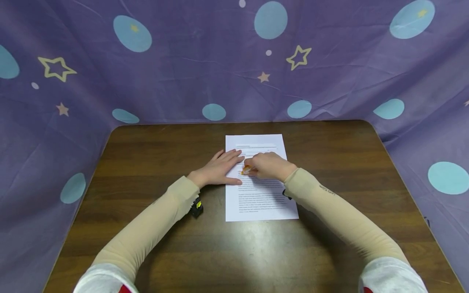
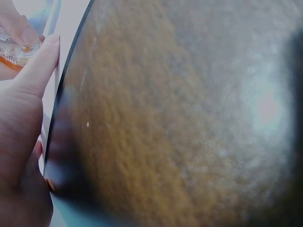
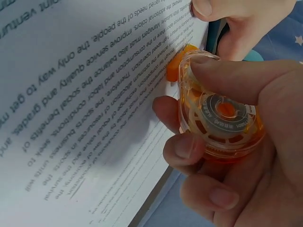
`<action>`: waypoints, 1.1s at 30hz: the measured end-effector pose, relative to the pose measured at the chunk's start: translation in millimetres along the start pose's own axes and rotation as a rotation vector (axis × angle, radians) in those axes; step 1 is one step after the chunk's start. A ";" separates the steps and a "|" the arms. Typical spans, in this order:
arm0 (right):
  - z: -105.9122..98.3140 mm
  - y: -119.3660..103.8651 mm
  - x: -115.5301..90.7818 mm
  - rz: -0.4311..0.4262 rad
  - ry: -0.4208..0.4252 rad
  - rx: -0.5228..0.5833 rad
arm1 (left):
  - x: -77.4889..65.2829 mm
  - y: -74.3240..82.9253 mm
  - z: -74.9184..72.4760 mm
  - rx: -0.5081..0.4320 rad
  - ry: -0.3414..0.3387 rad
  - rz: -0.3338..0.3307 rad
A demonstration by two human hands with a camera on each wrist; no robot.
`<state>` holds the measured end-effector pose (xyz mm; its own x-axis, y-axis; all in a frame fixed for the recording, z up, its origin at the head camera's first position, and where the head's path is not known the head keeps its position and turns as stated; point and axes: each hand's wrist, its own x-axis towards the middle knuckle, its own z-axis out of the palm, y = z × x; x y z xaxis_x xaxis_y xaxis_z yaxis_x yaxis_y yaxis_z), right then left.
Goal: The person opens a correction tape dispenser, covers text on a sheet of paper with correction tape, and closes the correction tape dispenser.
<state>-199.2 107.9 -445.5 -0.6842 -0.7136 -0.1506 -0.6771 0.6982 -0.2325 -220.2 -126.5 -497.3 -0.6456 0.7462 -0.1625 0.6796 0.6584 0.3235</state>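
Note:
A printed sheet of paper (image 1: 261, 203) lies on the brown table. My left hand (image 1: 221, 167) rests on its left edge, fingers spread and straight. In the right wrist view, my right hand (image 3: 265, 142) grips a clear and orange correction tape (image 3: 226, 111), thumb on one side and fingers curled round the other. The orange tip (image 3: 176, 66) of the correction tape is at the printed lines; whether it touches the paper I cannot tell. The left wrist view shows the left thumb (image 2: 40, 66) on the paper, close to the correction tape.
The wooden table (image 1: 154, 146) extends on all sides of the sheet. Behind it and at both sides hangs a purple curtain (image 1: 183, 73) with stars and blue ovals. A black wrist device (image 1: 196, 207) sits under the left wrist.

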 end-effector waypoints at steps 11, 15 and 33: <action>-2.6 -9.3 -1.0 0.049 -0.009 -0.059 | -1.1 0.9 -2.7 -0.021 0.020 0.019; -3.3 -11.0 -1.7 0.072 -0.027 -0.054 | -2.7 1.0 -4.6 -0.026 0.028 0.020; -0.6 -4.8 -6.8 0.123 -0.037 -0.069 | -0.3 1.1 -1.7 -0.039 0.023 0.015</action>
<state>-191.4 109.4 -442.8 -0.7534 -0.6234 -0.2090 -0.6070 0.7817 -0.1435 -219.9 -126.2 -495.4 -0.6438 0.7531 -0.1357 0.6754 0.6426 0.3617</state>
